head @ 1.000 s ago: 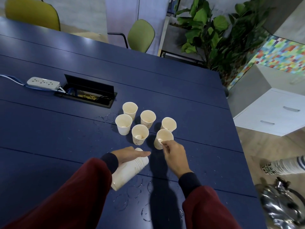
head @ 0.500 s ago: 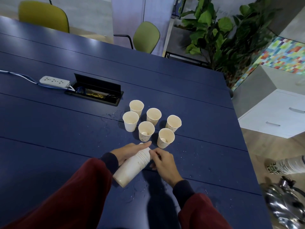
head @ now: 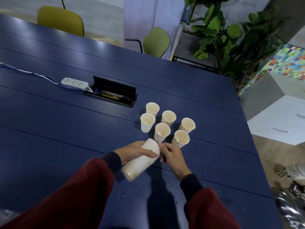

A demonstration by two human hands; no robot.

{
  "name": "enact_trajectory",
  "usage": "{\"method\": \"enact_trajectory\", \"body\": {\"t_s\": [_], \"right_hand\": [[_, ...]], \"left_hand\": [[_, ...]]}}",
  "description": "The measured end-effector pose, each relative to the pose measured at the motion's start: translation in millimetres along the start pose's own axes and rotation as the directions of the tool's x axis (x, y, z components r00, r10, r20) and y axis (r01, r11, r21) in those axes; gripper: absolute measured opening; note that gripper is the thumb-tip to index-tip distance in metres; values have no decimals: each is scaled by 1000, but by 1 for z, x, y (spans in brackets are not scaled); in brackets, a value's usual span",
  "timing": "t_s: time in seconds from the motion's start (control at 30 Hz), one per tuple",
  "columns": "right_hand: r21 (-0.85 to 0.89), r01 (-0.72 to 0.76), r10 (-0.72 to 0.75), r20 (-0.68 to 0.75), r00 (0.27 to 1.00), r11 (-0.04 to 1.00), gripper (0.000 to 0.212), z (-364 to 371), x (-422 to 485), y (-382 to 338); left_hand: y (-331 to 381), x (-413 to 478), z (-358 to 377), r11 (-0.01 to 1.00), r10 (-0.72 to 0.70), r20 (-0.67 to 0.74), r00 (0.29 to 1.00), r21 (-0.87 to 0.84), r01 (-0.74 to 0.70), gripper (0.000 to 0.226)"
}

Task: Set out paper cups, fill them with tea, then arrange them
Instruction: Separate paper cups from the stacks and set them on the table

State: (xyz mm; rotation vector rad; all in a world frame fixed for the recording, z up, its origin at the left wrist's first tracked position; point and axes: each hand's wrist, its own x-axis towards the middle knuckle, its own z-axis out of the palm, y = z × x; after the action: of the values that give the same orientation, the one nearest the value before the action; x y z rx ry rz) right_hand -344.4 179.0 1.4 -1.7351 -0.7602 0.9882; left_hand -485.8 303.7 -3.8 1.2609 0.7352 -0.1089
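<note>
Right hand (head: 171,154): has left the rim of the nearest set-out cup and returned to the stack; six cups on the table unchanged.

Item 1. Stack of paper cups (head: 140,160): nested, held tilted just above the blue table (head: 66,129), closed base toward the person, rims toward the group. Left hand (head: 134,152) wraps it around the middle, fingers curled. The right hand's fingertips (head: 160,146) pinch at the rim end, apparently to peel off the next cup.

Item 2. Six loose cups (head: 162,131): upright, open, close together in two rough rows just beyond the hands; no tea visible in them.

Item 3. Water droplets (head: 143,194): scattered on the table near the person.

Item 4. Power strip (head: 74,82) and open cable box (head: 113,95): well to the left of the cups.

Item 5. Steel kettle (head: 290,205): partly visible at the lower right edge, off the table.

Hazards, as judged: two nested cups may come away together if the pinch catches more than one rim; the right hand works just beside the nearest cup (head: 181,138) and could tip it; wet patches may let a light cup slide.
</note>
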Motion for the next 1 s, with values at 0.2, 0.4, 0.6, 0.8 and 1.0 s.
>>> {"method": "enact_trajectory", "body": {"t_s": [0.2, 0.4, 0.6, 0.8, 1.0], "right_hand": [[-6, 49, -49, -52, 997, 999, 42, 24, -8, -12], [-73, 66, -86, -317, 944, 995, 38, 24, -17, -12], [-305, 23, -197, -555, 808, 952, 37, -9, -24, 5], [-585, -137, -193, -466, 864, 799, 40, -1, -29, 34], [-626, -175, -218, -500, 838, 760, 24, 16, -36, 29]], "left_hand": [[2, -16, -19, 1000, -27, 69, 997, -14, 28, 41], [-1, -19, -24, 998, -39, 125, 991, 50, 33, 39], [-16, -18, -26, 996, -57, -7, 998, 70, 58, 37], [-16, -11, -27, 993, -52, -64, 997, 106, 59, 36], [-20, -5, -30, 986, -32, -92, 995, 163, 46, 68]]}}
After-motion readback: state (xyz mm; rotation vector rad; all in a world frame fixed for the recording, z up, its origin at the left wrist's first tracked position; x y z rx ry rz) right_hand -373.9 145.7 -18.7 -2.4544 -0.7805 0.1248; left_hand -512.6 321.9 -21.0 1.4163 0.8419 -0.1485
